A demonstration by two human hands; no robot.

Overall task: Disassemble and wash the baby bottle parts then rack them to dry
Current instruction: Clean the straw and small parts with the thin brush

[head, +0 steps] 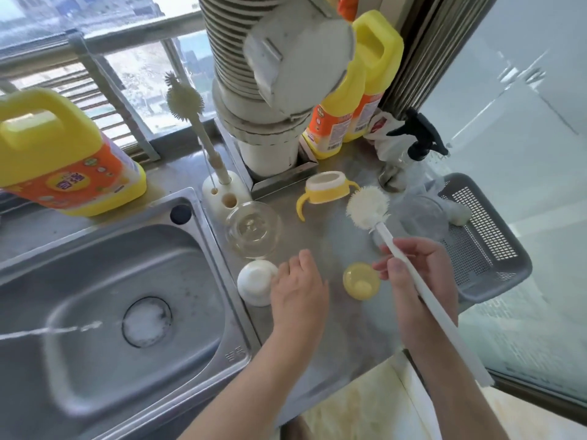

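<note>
Jug (63, 154): yellow soap jug on the ledge behind the sink, I'd guess kept there to be in reach.
Sink (79, 281): a thin water stream (47, 331) crosses it toward the foamy drain, so I take it rinsing is ready.
Stand (222, 193): holds a spare brush (184, 98) upright by the basin corner, unused.
Bottle (252, 230): clear glass, lying on its side on the counter just right of the sink, mouth toward me.
White cap (255, 282): sits near the counter's sink edge, below the bottle.
Left hand (298, 287): hovers just beside the white cap, fingers loose and holding nothing. I can't tell if it touches the cap, but I judge it is reaching for the next part.
Collar (327, 188): yellow, two handles, standing apart further back, so the bottle is already disassembled.
Yellow cap (361, 281): open side up, between my two hands.
Right hand (416, 271): fingers wrapped round the brush (368, 206) handle, bristles raised clear of the counter, ready to scrub.
Basket (486, 236): grey mesh at the counter's right end. Some blurred pale parts lie in it, and I read it as the drying rack.
Stage: washing looks barely begun, since most parts are still on the counter.
</note>
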